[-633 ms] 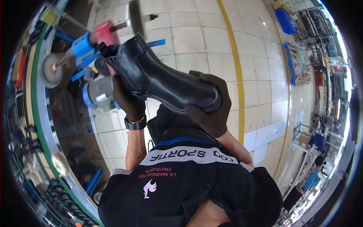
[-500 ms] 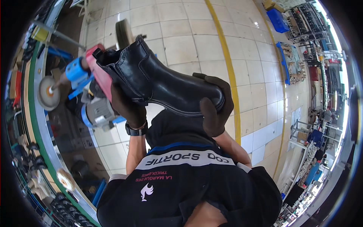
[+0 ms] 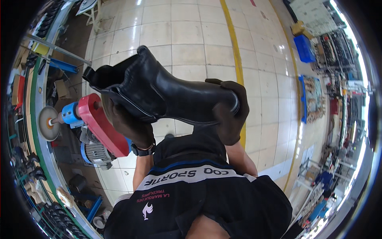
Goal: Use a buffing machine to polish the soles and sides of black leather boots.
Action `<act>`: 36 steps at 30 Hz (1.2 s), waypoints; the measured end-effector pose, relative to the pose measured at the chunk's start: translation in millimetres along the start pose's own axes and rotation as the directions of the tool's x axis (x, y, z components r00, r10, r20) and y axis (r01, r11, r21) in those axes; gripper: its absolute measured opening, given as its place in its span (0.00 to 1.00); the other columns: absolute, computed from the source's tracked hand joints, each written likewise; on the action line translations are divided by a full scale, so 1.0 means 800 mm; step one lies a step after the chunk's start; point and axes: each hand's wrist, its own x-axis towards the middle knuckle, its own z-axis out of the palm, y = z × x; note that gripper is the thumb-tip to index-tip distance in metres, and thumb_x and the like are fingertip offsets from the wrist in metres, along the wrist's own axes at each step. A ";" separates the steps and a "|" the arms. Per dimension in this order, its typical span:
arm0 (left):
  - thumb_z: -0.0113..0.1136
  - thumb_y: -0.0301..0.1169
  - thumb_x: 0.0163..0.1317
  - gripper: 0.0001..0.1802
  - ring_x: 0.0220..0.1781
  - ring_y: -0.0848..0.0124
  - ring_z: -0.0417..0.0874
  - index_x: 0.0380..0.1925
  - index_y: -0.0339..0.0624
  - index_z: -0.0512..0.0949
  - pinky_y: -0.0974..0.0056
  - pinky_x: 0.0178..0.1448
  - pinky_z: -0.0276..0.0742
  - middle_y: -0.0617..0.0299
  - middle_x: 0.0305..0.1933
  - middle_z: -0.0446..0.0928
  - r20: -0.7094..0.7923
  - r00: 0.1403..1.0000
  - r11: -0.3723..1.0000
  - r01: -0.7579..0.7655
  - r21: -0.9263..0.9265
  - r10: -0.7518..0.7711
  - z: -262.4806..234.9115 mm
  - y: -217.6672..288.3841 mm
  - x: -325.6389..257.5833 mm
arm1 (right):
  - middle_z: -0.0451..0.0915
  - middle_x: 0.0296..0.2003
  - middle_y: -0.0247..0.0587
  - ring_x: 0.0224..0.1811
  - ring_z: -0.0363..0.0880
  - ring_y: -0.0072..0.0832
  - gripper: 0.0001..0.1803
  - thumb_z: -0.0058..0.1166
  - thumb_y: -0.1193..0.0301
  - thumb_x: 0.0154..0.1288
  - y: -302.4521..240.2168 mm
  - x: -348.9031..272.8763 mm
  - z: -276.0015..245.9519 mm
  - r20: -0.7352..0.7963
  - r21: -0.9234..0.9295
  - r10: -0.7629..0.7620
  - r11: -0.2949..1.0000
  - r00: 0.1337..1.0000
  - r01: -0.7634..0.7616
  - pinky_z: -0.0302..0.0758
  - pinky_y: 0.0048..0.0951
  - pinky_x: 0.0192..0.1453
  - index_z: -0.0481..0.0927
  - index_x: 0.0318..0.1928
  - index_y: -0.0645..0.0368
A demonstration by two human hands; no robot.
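A black leather ankle boot [image 3: 175,93] is held up in front of my body, its open shaft to the left and its toe to the right. My left hand [image 3: 133,125], in a dark brown glove, supports the shaft and heel end from beneath; the boot hides part of its fingers. At the other end my gloved right hand [image 3: 234,115] wraps round the toe, with the thumb on the near side. Just left of the boot stands a wheel machine with a red belt guard [image 3: 104,129]; a tan wheel edge shows partly behind the shaft.
The machine carries a grey disc wheel [image 3: 48,123], a blue bearing block [image 3: 70,114] and a finned motor [image 3: 97,153]. A green-edged bench [image 3: 36,131] runs along the left. Yellow lines [image 3: 234,47] cross the tiled floor. At right are a blue bin [image 3: 304,48] and laden racks.
The view has shifted, so the wheel machine now appears lower, closer to my left forearm. The boot has moved slightly, its shaft end further left; both hands keep hold of it.
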 end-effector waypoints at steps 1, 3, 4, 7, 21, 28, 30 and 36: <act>0.51 0.22 0.56 0.19 0.50 0.55 0.75 0.49 0.34 0.68 0.62 0.53 0.71 0.48 0.51 0.72 -0.028 0.996 0.990 -0.083 0.110 0.087 0.017 0.006 0.003 | 0.78 0.39 0.53 0.41 0.76 0.33 0.19 0.44 0.60 0.62 0.017 0.018 -0.007 -0.029 0.046 0.050 0.998 0.998 -0.048 0.70 0.30 0.47 0.70 0.45 0.62; 0.50 0.24 0.57 0.18 0.51 0.55 0.75 0.49 0.34 0.69 0.61 0.53 0.70 0.48 0.51 0.72 -0.086 0.980 0.948 -0.151 0.278 0.182 0.057 0.030 0.006 | 0.78 0.38 0.52 0.40 0.76 0.33 0.16 0.42 0.63 0.63 0.055 0.067 -0.046 0.026 -0.112 0.007 0.994 1.000 -0.004 0.71 0.30 0.47 0.70 0.45 0.63; 0.52 0.26 0.56 0.18 0.47 0.58 0.76 0.48 0.33 0.69 0.62 0.50 0.71 0.48 0.48 0.73 -0.055 0.994 0.952 -0.077 0.298 0.098 0.081 0.040 0.013 | 0.78 0.38 0.51 0.40 0.76 0.34 0.14 0.41 0.66 0.65 0.073 0.097 -0.053 0.053 -0.282 -0.044 0.958 0.998 0.057 0.71 0.30 0.47 0.70 0.45 0.63; 0.54 0.31 0.54 0.20 0.41 0.63 0.78 0.46 0.31 0.70 0.64 0.43 0.72 0.47 0.41 0.76 -0.024 0.996 0.934 0.093 0.345 -0.090 0.139 0.052 0.046 | 0.78 0.38 0.47 0.40 0.77 0.33 0.13 0.33 0.74 0.68 0.082 0.166 -0.058 0.073 -0.378 -0.043 0.923 0.996 0.068 0.70 0.32 0.49 0.72 0.44 0.65; 0.66 0.40 0.43 0.26 0.33 0.68 0.80 0.38 0.32 0.75 0.66 0.38 0.74 0.52 0.31 0.79 -0.085 0.735 0.738 0.675 0.001 -0.672 0.276 -0.031 0.175 | 0.79 0.27 0.44 0.27 0.79 0.39 0.29 0.65 0.57 0.43 0.150 0.448 0.142 0.883 -0.318 0.024 0.767 0.469 0.558 0.75 0.30 0.32 0.74 0.43 0.62; 0.68 0.42 0.40 0.30 0.36 0.68 0.81 0.42 0.33 0.74 0.67 0.41 0.75 0.52 0.33 0.80 -0.216 0.774 0.763 0.629 0.149 -0.595 0.300 -0.094 0.318 | 0.75 0.15 0.45 0.17 0.77 0.35 0.16 0.57 0.60 0.54 0.239 0.570 0.362 0.865 -0.103 -0.087 0.933 0.495 0.345 0.71 0.30 0.23 0.75 0.30 0.62; 0.68 0.41 0.40 0.30 0.36 0.67 0.81 0.42 0.33 0.75 0.66 0.41 0.75 0.51 0.33 0.80 -0.303 0.728 0.738 0.667 0.101 -0.616 0.301 -0.111 0.358 | 0.73 0.12 0.41 0.13 0.74 0.28 0.17 0.48 0.59 0.62 0.267 0.601 0.430 0.867 -0.090 -0.119 0.918 0.484 0.386 0.67 0.29 0.19 0.76 0.29 0.62; 0.65 0.39 0.45 0.23 0.35 0.69 0.81 0.38 0.33 0.76 0.65 0.39 0.74 0.53 0.33 0.80 -0.573 0.535 0.681 0.730 -0.057 -0.621 0.279 -0.185 0.446 | 0.77 0.38 0.55 0.39 0.79 0.42 0.43 0.58 0.53 0.51 0.281 0.649 0.548 0.968 0.248 -0.234 0.951 -0.095 0.184 0.74 0.34 0.40 0.52 0.64 0.51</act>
